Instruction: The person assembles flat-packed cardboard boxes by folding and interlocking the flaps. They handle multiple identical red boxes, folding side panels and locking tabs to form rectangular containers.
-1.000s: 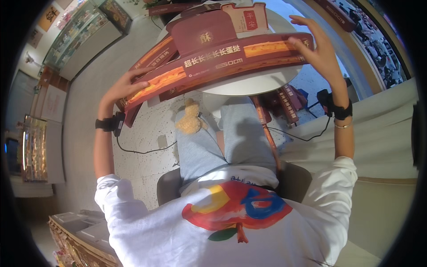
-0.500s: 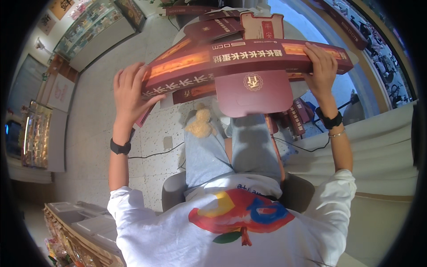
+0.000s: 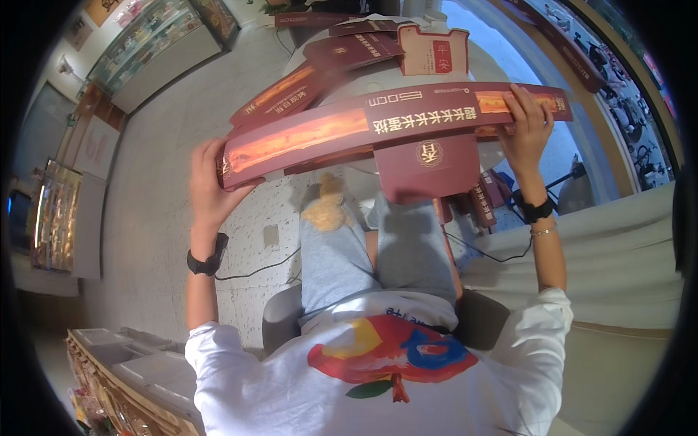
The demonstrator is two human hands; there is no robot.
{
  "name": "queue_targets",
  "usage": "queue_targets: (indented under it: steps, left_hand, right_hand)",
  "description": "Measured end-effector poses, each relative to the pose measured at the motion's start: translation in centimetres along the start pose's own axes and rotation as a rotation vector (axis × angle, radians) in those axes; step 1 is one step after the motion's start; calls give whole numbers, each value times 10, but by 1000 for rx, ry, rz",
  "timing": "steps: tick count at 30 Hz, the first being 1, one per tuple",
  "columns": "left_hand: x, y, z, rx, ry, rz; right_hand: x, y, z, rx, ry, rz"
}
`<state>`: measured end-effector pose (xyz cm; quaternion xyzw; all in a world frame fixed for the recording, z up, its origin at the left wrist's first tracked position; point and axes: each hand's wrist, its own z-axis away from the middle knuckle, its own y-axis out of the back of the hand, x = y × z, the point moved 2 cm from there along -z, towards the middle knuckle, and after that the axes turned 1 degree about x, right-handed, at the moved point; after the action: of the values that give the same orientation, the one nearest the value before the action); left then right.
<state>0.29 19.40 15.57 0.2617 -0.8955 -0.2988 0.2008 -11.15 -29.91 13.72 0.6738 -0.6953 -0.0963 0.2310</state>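
Observation:
A long, narrow maroon cardboard box (image 3: pixel 350 120), printed with pale lettering and pictures of golden pastry, stretches between my two hands above my lap. My left hand (image 3: pixel 209 178) grips its left end, thumb along the lower edge and fingers behind. Toward the other end, my right hand (image 3: pixel 526 131) is closed over it, fingers bent across the top edge. From the box's near side a wide maroon flap (image 3: pixel 429 173) with a round gold emblem hangs down. The box slopes, its left end lower in the picture. Whatever lies behind the box is partly hidden.
Beyond the box stands a round white table (image 3: pixel 502 67) with flat maroon cartons (image 3: pixel 352 49) and a cream-and-red castle-shaped card (image 3: pixel 435 54). More maroon boxes (image 3: pixel 488 198) are low at the right. A black cable (image 3: pixel 258 274) crosses the floor. A glass display case (image 3: pixel 163 62) stands far left.
The long box has rolled, so its printed pastry face shows more fully, and its left end has dropped nearer. My left hand has moved down with it. Both hands keep hold.

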Motion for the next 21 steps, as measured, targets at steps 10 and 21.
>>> queue_targets:
  steps: [10,21]
  left_hand:
    - [-31,-21,15,133,375,877]
    - [-51,-59,16,-225,1093,1003]
  right_hand:
    - [-16,2,4,-297,21,-235]
    - [21,60,-2,-462,13,-143]
